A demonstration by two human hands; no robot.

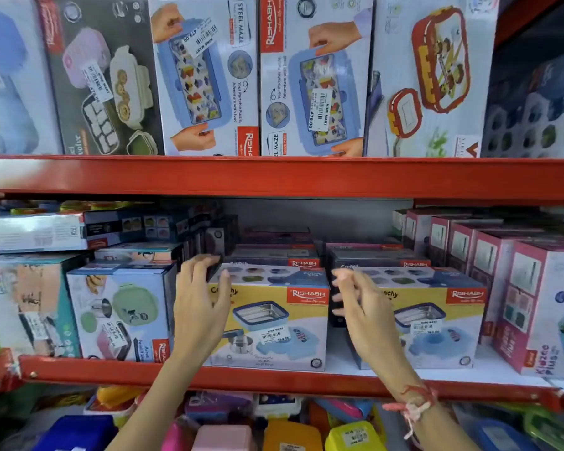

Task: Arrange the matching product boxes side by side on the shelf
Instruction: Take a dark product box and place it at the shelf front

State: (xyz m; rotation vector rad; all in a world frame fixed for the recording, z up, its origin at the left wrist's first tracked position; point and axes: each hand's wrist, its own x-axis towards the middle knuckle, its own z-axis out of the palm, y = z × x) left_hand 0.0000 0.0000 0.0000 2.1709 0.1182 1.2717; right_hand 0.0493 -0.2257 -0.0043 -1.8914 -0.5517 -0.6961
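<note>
Two matching yellow boxes stand on the middle shelf [274, 379], fronts outward: the left box [274, 323] and the right box [437, 323], with a narrow dark gap between them, so they are near but not yet touching. Similar boxes are stacked behind each. The left hand [199, 307] lies against the left box's left front edge, fingers [196, 268] spread and curled over its top corner, thumb on the front face; it touches but does not clamp. The right hand [362, 307] hovers at the gap, before the right box's left edge, fingers [345, 281] apart and blurred; contact cannot be confirmed. Judgement: these are printed cardboard cartons, stiff at the edges, probably light, with glossy faces that may slip under a flat palm and panels that may dent if squeezed. Best hold is on opposite side walls near the corners, then slide along the shelf. A pale blue box [121, 314] stands just beside the left box; pink boxes [531, 307] stand to the right.
</note>
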